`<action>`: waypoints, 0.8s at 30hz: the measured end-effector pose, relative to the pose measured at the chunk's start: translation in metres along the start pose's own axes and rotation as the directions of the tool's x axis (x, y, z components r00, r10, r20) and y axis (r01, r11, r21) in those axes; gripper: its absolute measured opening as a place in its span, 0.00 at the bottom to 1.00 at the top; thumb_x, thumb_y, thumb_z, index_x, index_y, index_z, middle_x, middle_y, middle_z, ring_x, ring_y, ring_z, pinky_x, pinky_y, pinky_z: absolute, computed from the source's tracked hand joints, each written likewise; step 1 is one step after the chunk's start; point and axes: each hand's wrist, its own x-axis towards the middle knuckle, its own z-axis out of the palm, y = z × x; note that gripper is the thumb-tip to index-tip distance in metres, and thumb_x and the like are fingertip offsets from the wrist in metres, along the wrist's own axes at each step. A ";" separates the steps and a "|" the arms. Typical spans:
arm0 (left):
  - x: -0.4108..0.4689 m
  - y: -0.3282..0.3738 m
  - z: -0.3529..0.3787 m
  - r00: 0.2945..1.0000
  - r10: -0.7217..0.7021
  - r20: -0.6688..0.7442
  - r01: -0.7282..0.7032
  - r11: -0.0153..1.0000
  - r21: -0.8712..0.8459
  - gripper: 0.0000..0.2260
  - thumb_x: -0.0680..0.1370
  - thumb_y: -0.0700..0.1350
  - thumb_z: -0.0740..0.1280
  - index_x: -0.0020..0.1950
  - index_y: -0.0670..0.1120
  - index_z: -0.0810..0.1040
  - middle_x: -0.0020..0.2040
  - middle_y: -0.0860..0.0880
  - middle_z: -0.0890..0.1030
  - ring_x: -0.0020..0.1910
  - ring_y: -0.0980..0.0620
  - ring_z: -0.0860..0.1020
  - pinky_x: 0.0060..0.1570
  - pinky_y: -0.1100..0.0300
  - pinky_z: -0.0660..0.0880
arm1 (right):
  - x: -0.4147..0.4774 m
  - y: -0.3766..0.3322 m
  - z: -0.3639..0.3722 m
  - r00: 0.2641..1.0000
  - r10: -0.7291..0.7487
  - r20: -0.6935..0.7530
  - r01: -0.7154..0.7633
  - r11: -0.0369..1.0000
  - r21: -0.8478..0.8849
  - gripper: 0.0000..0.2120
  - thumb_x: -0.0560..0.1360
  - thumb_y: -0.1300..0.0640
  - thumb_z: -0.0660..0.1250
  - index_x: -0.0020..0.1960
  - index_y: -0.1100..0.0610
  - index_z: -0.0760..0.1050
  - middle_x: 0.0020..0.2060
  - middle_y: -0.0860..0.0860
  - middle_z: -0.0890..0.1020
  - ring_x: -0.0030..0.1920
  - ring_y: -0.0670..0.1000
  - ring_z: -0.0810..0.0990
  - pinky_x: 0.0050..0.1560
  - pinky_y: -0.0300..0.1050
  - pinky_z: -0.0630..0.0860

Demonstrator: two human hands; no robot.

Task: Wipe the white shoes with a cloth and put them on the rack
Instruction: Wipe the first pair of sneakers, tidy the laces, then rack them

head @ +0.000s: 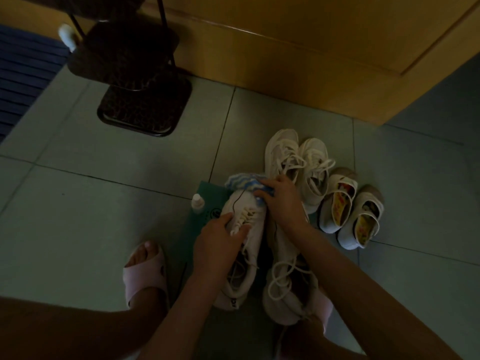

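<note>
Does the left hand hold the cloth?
No, the right hand presses the cloth on the white sneaker, which the left hand grips.

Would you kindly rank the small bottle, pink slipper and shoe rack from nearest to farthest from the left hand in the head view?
1. Small bottle, beside the left hand
2. Pink slipper, lower left
3. Shoe rack, far upper left

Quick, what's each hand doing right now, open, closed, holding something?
Left hand: closed on the white sneaker, gripping it at the laces.
Right hand: closed on the blue-and-white cloth, pressed against the sneaker's toe.
</note>
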 end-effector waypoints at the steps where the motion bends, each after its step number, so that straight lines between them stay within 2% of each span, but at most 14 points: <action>1: 0.000 -0.001 0.000 1.000 0.003 0.004 -0.003 1.000 -0.006 0.26 0.75 0.60 0.64 0.70 0.51 0.69 0.66 0.46 0.73 0.63 0.47 0.73 0.60 0.52 0.72 | -0.002 0.003 -0.001 0.999 0.025 -0.028 -0.025 1.000 0.001 0.09 0.74 0.56 0.68 0.46 0.62 0.80 0.37 0.58 0.72 0.38 0.53 0.70 0.40 0.44 0.63; 3: -0.001 -0.002 -0.001 1.000 0.016 0.002 -0.016 1.000 -0.025 0.26 0.75 0.59 0.65 0.70 0.50 0.70 0.66 0.47 0.73 0.63 0.47 0.73 0.60 0.52 0.72 | -0.009 0.008 -0.005 0.996 0.070 -0.058 -0.065 0.994 0.091 0.15 0.72 0.57 0.70 0.32 0.64 0.74 0.29 0.61 0.71 0.32 0.52 0.70 0.36 0.44 0.61; 5: -0.001 -0.003 -0.002 1.000 0.021 -0.005 -0.021 0.999 -0.043 0.25 0.74 0.58 0.65 0.69 0.50 0.70 0.66 0.47 0.74 0.63 0.47 0.73 0.61 0.52 0.72 | -0.013 0.003 -0.011 0.992 0.064 -0.105 -0.041 0.978 0.204 0.15 0.71 0.58 0.72 0.30 0.62 0.71 0.34 0.57 0.71 0.37 0.50 0.70 0.39 0.40 0.60; 7: -0.001 -0.005 -0.003 1.000 0.018 -0.008 -0.019 0.997 -0.074 0.25 0.74 0.58 0.66 0.69 0.50 0.71 0.65 0.47 0.74 0.62 0.47 0.74 0.60 0.50 0.73 | -0.006 -0.008 -0.015 0.990 0.036 -0.139 0.000 0.968 0.250 0.10 0.72 0.59 0.71 0.35 0.60 0.74 0.47 0.52 0.70 0.48 0.48 0.70 0.46 0.37 0.61; 9: -0.001 -0.007 -0.004 1.000 0.012 -0.007 -0.013 0.993 -0.117 0.25 0.74 0.57 0.67 0.68 0.49 0.72 0.65 0.47 0.76 0.60 0.48 0.76 0.59 0.50 0.74 | 0.002 -0.015 -0.011 0.999 -0.009 -0.054 0.021 0.977 0.213 0.04 0.74 0.60 0.69 0.44 0.61 0.78 0.51 0.54 0.72 0.53 0.51 0.72 0.51 0.43 0.66; 10: -0.001 -0.008 -0.005 1.000 0.010 -0.009 -0.011 0.991 -0.134 0.24 0.74 0.57 0.67 0.67 0.49 0.72 0.64 0.47 0.76 0.59 0.48 0.76 0.59 0.51 0.74 | 0.002 -0.017 -0.007 1.000 -0.022 0.009 0.020 0.985 0.172 0.06 0.75 0.60 0.67 0.51 0.61 0.78 0.54 0.58 0.76 0.55 0.55 0.74 0.53 0.44 0.68; 12: 0.000 -0.010 -0.006 1.000 0.014 -0.016 -0.017 0.988 -0.153 0.22 0.74 0.55 0.67 0.66 0.50 0.74 0.62 0.47 0.78 0.58 0.49 0.77 0.57 0.54 0.75 | -0.004 -0.016 0.002 0.998 -0.043 0.047 0.036 0.989 0.147 0.16 0.77 0.62 0.64 0.65 0.60 0.73 0.60 0.58 0.77 0.60 0.56 0.75 0.54 0.35 0.66; 15: 0.000 -0.014 -0.004 0.999 0.035 -0.019 -0.038 0.983 -0.179 0.20 0.74 0.55 0.67 0.64 0.51 0.75 0.60 0.48 0.79 0.56 0.51 0.78 0.55 0.55 0.75 | -0.012 -0.011 0.006 0.997 -0.074 0.030 0.069 0.988 0.141 0.19 0.78 0.64 0.61 0.69 0.60 0.69 0.66 0.57 0.74 0.65 0.55 0.73 0.60 0.30 0.63; 17: 0.000 -0.015 -0.003 0.999 0.041 -0.026 -0.045 0.981 -0.187 0.19 0.74 0.55 0.67 0.64 0.51 0.76 0.59 0.48 0.80 0.55 0.51 0.78 0.54 0.56 0.76 | -0.018 -0.011 0.003 0.999 -0.015 0.031 0.011 0.990 0.139 0.18 0.78 0.64 0.61 0.68 0.61 0.70 0.67 0.58 0.72 0.67 0.55 0.72 0.61 0.30 0.61; 19: -0.001 -0.016 -0.004 0.999 0.044 -0.032 -0.050 0.980 -0.192 0.18 0.74 0.54 0.67 0.63 0.51 0.76 0.59 0.47 0.80 0.54 0.50 0.78 0.54 0.55 0.76 | -0.028 -0.018 0.004 0.996 0.088 0.001 -0.088 0.989 0.118 0.17 0.79 0.61 0.60 0.67 0.61 0.71 0.64 0.58 0.75 0.63 0.56 0.75 0.58 0.34 0.65; 21: 0.000 -0.018 -0.006 0.998 0.047 -0.036 -0.053 0.976 -0.209 0.18 0.74 0.54 0.67 0.62 0.50 0.77 0.58 0.47 0.81 0.54 0.50 0.79 0.55 0.54 0.76 | -0.042 -0.026 0.012 0.985 0.169 -0.045 -0.166 0.984 0.070 0.14 0.80 0.57 0.58 0.62 0.62 0.75 0.55 0.60 0.80 0.54 0.57 0.78 0.50 0.42 0.69; 23: 0.000 -0.019 -0.008 0.998 0.052 -0.035 -0.059 0.971 -0.232 0.17 0.75 0.53 0.67 0.62 0.49 0.77 0.57 0.47 0.81 0.53 0.52 0.79 0.51 0.59 0.75 | -0.059 -0.029 0.020 0.969 0.229 -0.089 -0.218 0.969 0.115 0.13 0.81 0.56 0.57 0.47 0.60 0.78 0.40 0.58 0.80 0.40 0.54 0.78 0.40 0.42 0.66; 24: 0.000 -0.020 -0.009 0.998 0.053 -0.034 -0.059 0.968 -0.242 0.17 0.75 0.52 0.67 0.62 0.48 0.77 0.57 0.47 0.81 0.52 0.53 0.78 0.49 0.61 0.73 | -0.067 -0.031 0.021 0.961 0.261 -0.096 -0.244 0.957 0.158 0.14 0.80 0.56 0.57 0.39 0.58 0.75 0.33 0.54 0.77 0.34 0.51 0.74 0.37 0.42 0.64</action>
